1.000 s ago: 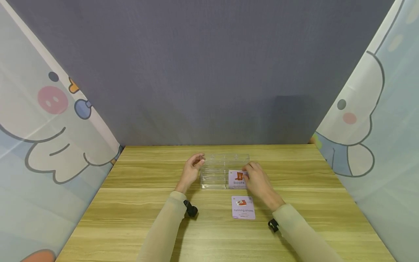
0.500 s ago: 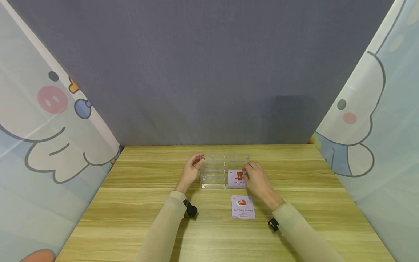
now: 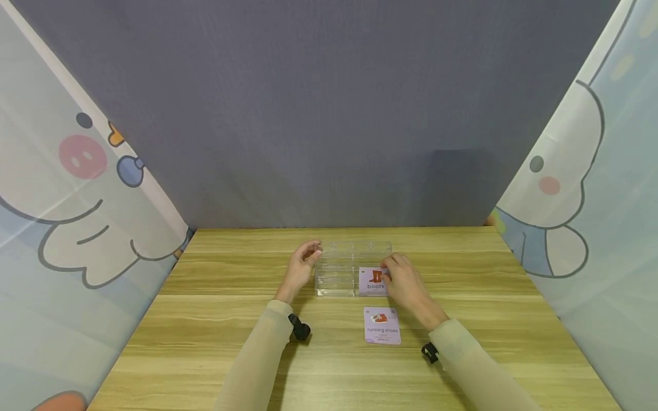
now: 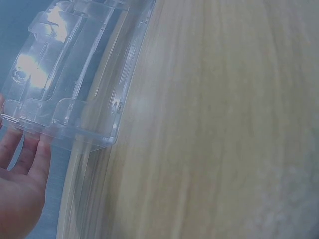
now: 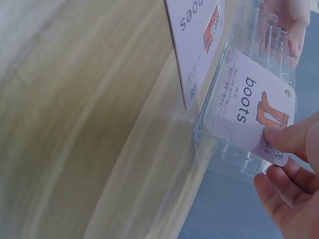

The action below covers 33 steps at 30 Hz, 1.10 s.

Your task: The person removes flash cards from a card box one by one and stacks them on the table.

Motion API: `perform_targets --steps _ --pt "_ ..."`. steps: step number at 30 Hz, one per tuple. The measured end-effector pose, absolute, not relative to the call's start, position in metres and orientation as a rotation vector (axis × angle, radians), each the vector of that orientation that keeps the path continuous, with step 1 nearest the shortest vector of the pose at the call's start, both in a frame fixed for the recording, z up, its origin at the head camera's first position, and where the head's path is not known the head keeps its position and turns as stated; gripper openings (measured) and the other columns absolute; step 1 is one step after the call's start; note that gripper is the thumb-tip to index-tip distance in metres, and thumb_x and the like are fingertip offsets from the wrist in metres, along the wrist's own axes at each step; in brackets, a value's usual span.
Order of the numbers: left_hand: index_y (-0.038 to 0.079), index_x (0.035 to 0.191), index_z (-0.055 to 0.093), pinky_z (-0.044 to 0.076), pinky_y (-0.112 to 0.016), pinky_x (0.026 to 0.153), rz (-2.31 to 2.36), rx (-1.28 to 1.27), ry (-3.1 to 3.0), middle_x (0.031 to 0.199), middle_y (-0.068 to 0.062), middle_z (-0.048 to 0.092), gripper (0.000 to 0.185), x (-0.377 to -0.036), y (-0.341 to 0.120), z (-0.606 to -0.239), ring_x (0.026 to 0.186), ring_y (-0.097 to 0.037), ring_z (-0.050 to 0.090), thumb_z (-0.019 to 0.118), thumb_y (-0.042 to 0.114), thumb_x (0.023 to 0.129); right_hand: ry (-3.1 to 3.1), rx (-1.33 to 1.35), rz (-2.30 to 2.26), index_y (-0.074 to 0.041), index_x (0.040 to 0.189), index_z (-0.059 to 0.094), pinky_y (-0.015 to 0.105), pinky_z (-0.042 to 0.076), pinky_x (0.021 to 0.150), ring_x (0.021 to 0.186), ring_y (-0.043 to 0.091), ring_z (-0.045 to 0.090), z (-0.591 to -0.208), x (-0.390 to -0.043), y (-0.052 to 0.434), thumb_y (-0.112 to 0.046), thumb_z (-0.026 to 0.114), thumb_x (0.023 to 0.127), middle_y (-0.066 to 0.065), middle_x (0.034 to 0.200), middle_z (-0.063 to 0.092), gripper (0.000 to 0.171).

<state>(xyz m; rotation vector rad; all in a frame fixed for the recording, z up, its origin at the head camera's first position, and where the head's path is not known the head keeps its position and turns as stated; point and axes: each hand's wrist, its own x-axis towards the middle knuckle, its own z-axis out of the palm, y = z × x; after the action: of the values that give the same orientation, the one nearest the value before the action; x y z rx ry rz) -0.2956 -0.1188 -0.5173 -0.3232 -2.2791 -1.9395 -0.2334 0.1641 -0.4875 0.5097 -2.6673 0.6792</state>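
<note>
A clear plastic tiered rack (image 3: pixel 335 279) stands on the table, with two columns of stepped slots. My left hand (image 3: pixel 298 271) holds its left end, thumb and fingertips at the upper edge; in the left wrist view the fingers (image 4: pixel 39 162) touch the end wall. On the rack's front right tier sits a lilac "boots" card (image 3: pixel 372 281), tilted back. My right hand (image 3: pixel 408 285) pinches that card by its right side, the thumb (image 5: pixel 288 137) over its printed face. Flat on the wood in front of the rack lies a "running shoes" card (image 3: pixel 382 325).
The wooden table (image 3: pixel 216 354) reaches back to a dark grey panel (image 3: pixel 329 114). Printed cartoon curtains (image 3: pixel 51 171) flank it on both sides. A black strap is worn on each sleeve near the wrist.
</note>
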Motion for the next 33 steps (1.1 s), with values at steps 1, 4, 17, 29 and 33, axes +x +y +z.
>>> perform_targets --steps 1,4,17,29,33 --pt "-0.005 0.135 0.059 0.049 -0.045 0.1 -1.944 -0.322 -2.279 0.119 -0.018 0.065 0.036 -0.2954 -0.1189 -0.5173 0.11 -0.028 0.061 0.06 0.009 0.102 -2.672 0.506 0.682 -0.002 0.106 0.069 0.042 0.054 0.088 0.104 0.026 0.059 -0.4875 -0.2335 0.164 0.001 0.079 0.083 0.01 0.11 0.065 0.025" --pt "-0.005 0.135 0.058 0.049 -0.046 0.1 -1.953 -0.317 -2.28 0.12 -0.018 0.065 0.036 -0.2951 -0.1192 -0.5173 0.111 -0.029 0.061 0.06 0.009 0.103 -2.686 0.496 0.692 -0.003 0.107 0.069 0.043 0.054 0.088 0.103 0.026 0.059 -0.4874 -0.2336 0.1639 0.001 0.078 0.084 0.01 0.11 0.064 0.025" --pt "-0.006 0.134 0.058 0.05 -0.042 0.098 -1.931 -0.322 -2.274 0.119 -0.019 0.066 0.035 -0.2959 -0.1191 -0.5176 0.109 -0.027 0.062 0.061 0.008 0.102 -2.723 0.47 0.771 -0.004 0.11 0.066 0.046 0.055 0.087 0.104 0.028 0.06 -0.484 -0.2324 0.1662 0.001 0.075 0.086 0.013 0.115 0.064 0.027" --pt "-0.005 0.135 0.058 0.05 -0.043 0.099 -1.945 -0.321 -2.275 0.12 -0.02 0.066 0.035 -0.2964 -0.1186 -0.5177 0.109 -0.026 0.062 0.061 0.008 0.102 -2.715 0.41 0.902 -0.002 0.114 0.065 0.044 0.057 0.085 0.102 0.027 0.063 -0.4818 -0.2298 0.167 0.001 0.074 0.088 0.011 0.114 0.065 0.028" --pt "-0.006 0.135 0.058 0.05 -0.044 0.099 -1.943 -0.323 -2.279 0.12 -0.02 0.065 0.035 -0.2964 -0.1187 -0.518 0.109 -0.027 0.062 0.061 0.008 0.102 -2.699 0.412 0.906 -0.002 0.112 0.065 0.043 0.057 0.082 0.1 0.026 0.062 -0.4817 -0.2293 0.1676 0.002 0.073 0.088 0.011 0.111 0.065 0.026"
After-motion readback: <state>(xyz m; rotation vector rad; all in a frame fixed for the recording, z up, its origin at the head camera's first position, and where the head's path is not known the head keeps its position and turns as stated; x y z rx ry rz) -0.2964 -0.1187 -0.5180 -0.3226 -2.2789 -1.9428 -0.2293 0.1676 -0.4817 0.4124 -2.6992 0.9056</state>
